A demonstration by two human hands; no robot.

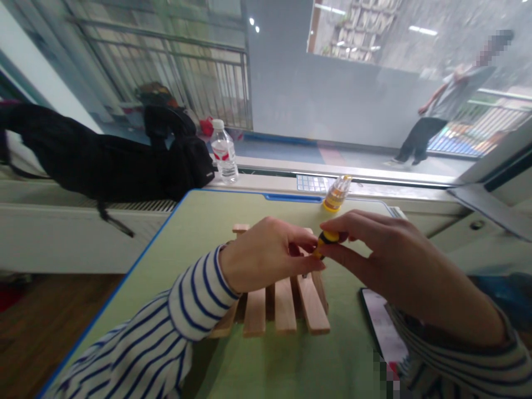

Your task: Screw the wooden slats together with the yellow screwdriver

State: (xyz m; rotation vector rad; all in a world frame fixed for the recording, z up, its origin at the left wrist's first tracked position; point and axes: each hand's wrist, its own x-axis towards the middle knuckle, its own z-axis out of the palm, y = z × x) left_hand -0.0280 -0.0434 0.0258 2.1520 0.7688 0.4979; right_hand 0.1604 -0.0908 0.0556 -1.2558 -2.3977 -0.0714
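My right hand (388,249) grips a yellow-and-black screwdriver (329,237) by its handle, between thumb and fingers. Closed in a pinch, my left hand (264,255) has its thumb and fingertips round the lower end of the screwdriver, which they mostly hide. Below both hands lies a small slatted wooden piece (285,310), its light strips side by side with gaps between them. A small dark spot, perhaps a screw, shows on the right-hand strip. My left hand and forearm cover part of the slats.
The pale green table (174,249) has a blue edge. A clear-and-yellow bottle (336,194) stands at its far side. To the right lies a phone (384,324). On the sill are a water bottle (224,152) and a black bag (183,160). Beyond the glass a person (444,105) is walking.
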